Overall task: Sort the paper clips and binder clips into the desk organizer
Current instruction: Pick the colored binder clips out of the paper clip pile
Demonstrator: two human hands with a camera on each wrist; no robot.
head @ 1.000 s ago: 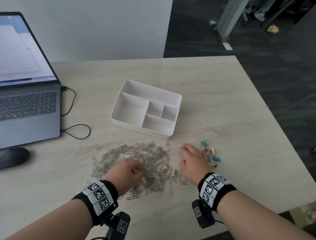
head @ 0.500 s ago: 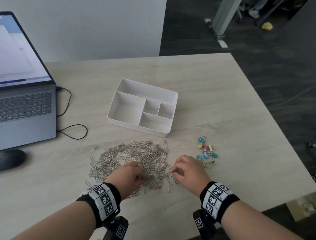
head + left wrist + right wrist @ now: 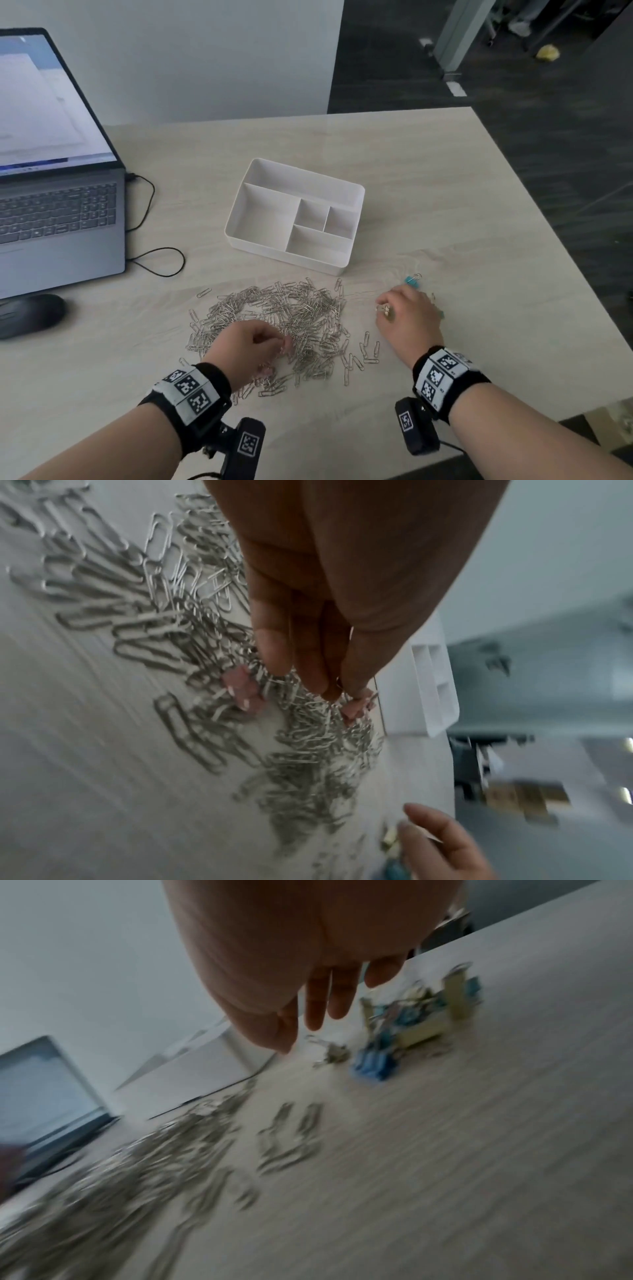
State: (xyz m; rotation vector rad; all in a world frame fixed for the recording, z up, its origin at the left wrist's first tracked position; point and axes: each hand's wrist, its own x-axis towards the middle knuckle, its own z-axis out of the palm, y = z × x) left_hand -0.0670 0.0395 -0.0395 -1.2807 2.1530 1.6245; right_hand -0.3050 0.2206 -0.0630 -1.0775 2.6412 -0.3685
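The left hand (image 3: 251,346) pinches a pink binder clip (image 3: 356,710) over the paper clip pile (image 3: 291,315) on the desk (image 3: 445,212). The right hand (image 3: 407,318) hovers, fingers loosely spread, over the coloured binder clips (image 3: 411,1020), near the white desk organizer (image 3: 294,216), whose 5 compartments hold nothing.

The right hand (image 3: 407,317) hides most binder clips (image 3: 411,1020) (blurred in wrist view).
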